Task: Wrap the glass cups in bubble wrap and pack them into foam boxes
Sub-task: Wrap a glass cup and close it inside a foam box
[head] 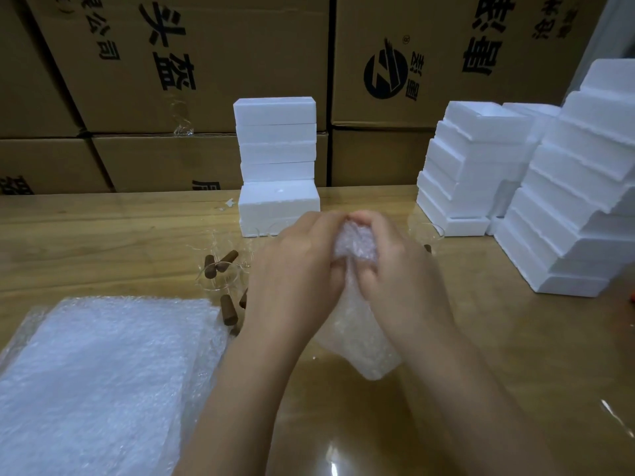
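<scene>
Plain white foam boxes. Translucent whitish bubble wrap, fine dotted bubble pattern. Brown cartons, black printed characters and round logo. Tan wood-grain table. Dark brown cork stoppers.

The left grip and right grip are bare, and both forearms are uncovered too.

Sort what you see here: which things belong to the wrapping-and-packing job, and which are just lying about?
Job: bubble-wrap bundle in left hand and right hand, bubble wrap sheets, glass cups, foam boxes.
Lying about: cardboard cartons, white scraps.
</scene>
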### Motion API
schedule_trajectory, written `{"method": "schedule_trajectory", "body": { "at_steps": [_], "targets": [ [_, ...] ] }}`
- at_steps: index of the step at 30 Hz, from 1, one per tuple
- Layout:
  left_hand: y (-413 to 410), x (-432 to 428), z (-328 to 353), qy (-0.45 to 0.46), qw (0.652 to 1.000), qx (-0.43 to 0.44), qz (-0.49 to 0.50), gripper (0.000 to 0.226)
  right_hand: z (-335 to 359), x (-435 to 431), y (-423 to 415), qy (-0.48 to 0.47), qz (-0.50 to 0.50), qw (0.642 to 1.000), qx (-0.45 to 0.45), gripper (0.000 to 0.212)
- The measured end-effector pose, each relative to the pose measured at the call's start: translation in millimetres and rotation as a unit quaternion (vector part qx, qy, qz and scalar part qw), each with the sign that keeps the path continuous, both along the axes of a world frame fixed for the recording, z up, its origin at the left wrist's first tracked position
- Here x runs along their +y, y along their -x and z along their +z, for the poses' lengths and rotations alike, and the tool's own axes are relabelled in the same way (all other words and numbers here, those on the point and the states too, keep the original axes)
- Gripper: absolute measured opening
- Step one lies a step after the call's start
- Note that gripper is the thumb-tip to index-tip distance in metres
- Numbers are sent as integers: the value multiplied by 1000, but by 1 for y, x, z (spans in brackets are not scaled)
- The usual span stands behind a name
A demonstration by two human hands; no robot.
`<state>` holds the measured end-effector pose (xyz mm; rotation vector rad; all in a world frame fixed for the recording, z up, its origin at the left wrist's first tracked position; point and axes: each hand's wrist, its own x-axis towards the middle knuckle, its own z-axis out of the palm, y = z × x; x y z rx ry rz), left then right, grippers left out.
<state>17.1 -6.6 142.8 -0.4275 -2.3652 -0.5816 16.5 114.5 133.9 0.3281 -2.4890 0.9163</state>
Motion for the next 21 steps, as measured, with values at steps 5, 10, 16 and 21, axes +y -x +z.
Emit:
{"method": "schedule_trajectory", "body": {
  "at_steps": [5,10,16,21],
  "targets": [
    [-4,0,0,-19,988,-110,-106,60,6,12,1,13,-60,998,1,38],
    [-1,-14,0,-65,965,-179,-182,67,7,9,-2,-11,-63,998,1,36],
    [0,-18,1,-40,975,-162,-144,49,9,10,-1,37,1,998,-53,40],
    [1,-14,1,-72,991,-108,-23,35,12,23,3,113,162,968,-155,47]
  ]
}}
